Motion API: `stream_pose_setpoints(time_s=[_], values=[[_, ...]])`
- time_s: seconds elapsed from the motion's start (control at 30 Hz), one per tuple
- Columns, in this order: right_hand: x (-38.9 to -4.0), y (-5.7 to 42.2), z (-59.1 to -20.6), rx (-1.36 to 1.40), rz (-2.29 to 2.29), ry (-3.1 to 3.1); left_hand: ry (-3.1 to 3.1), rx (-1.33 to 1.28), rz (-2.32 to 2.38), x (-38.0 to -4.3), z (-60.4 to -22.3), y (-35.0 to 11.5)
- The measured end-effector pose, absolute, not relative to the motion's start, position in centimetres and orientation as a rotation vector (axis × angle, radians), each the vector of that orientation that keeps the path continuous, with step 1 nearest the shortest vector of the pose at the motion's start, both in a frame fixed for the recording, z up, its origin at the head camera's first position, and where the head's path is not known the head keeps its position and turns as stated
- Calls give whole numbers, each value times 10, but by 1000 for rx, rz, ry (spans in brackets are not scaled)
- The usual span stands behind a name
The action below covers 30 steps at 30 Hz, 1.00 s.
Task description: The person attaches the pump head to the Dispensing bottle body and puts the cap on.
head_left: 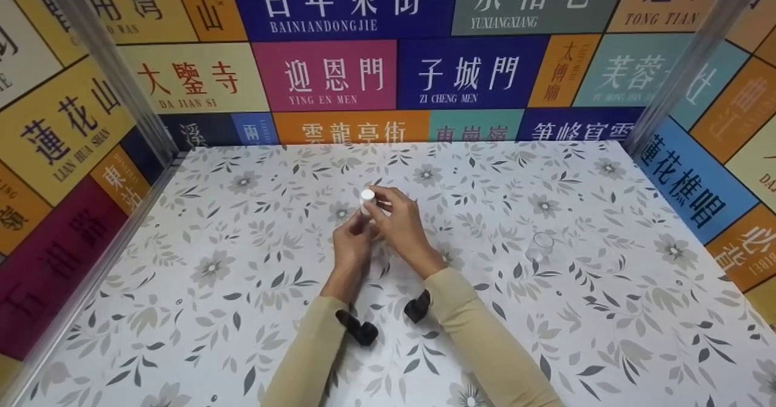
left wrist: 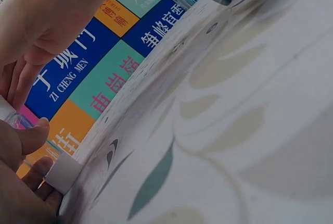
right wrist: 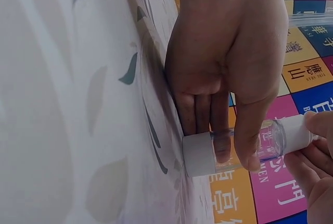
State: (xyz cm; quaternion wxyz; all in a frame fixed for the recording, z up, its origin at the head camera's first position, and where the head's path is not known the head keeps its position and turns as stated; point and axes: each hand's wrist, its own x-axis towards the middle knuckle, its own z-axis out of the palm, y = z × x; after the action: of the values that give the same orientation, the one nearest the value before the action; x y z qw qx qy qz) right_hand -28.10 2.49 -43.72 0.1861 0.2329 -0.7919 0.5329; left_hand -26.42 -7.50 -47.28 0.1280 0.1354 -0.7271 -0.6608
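Between both hands a small clear bottle (right wrist: 268, 140) with a white base (right wrist: 199, 154) and a white top (head_left: 367, 195) stands over the table. My left hand (head_left: 353, 243) grips its see-through body low down, thumb on one side and fingers on the other. At the upper end, my right hand (head_left: 401, 226) pinches the white top between thumb and fingers. In the left wrist view the white base (left wrist: 63, 172) shows close to the tabletop, below the left fingers. Part of the bottle's body is hidden behind the fingers.
A clear cup-like cap (head_left: 539, 248) rests on the table to the right of my hands. White cloth with grey leaves and flowers covers the table (head_left: 242, 346). Panels with colourful place-name signs (head_left: 327, 74) surround its back and sides. Black wrist cameras (head_left: 359, 329) hang beneath the forearms.
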Motion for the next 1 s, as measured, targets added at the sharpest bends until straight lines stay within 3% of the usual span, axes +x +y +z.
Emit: stream_pose_setpoints(time_s=[1.0], values=[[-281,25,-437,679,1480,-2243,-2160,397,-1904,-263,-471,-77]])
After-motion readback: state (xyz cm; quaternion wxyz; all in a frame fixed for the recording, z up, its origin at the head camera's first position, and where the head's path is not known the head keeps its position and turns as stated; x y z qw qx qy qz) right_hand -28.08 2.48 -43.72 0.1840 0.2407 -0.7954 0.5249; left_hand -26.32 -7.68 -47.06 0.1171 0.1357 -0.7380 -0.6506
